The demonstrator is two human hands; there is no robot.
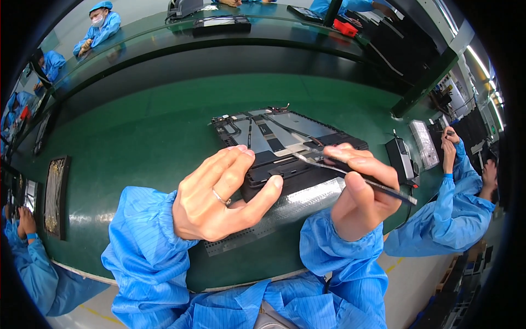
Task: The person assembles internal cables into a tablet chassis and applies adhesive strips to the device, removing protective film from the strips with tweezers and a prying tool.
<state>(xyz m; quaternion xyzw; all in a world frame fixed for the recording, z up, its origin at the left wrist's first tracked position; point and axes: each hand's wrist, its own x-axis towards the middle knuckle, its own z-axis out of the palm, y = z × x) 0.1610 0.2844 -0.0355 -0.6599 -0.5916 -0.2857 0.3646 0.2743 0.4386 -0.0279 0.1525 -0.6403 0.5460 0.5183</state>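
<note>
A flat electronic device (310,125) with a grey metallic inside, black edges and dark ribbon cables lies at an angle in front of me. My left hand (215,196) rests at its near left edge. Its fingertips touch the edge and the thumb stands apart over the black near bar. A pair of tweezers (324,165) sits in the grip of my right hand (368,192). Their tips are over a pale strip (293,149) near the middle of the device; whether they pinch it I cannot tell.
Beneath the device's near side lies a shiny silver sheet (315,196) on the green table (109,164). A dark tray of thin pieces (55,192) stands left. At right are a black box-shaped tool (402,159) and a clear plastic package (423,143). Co-workers in blue sit around.
</note>
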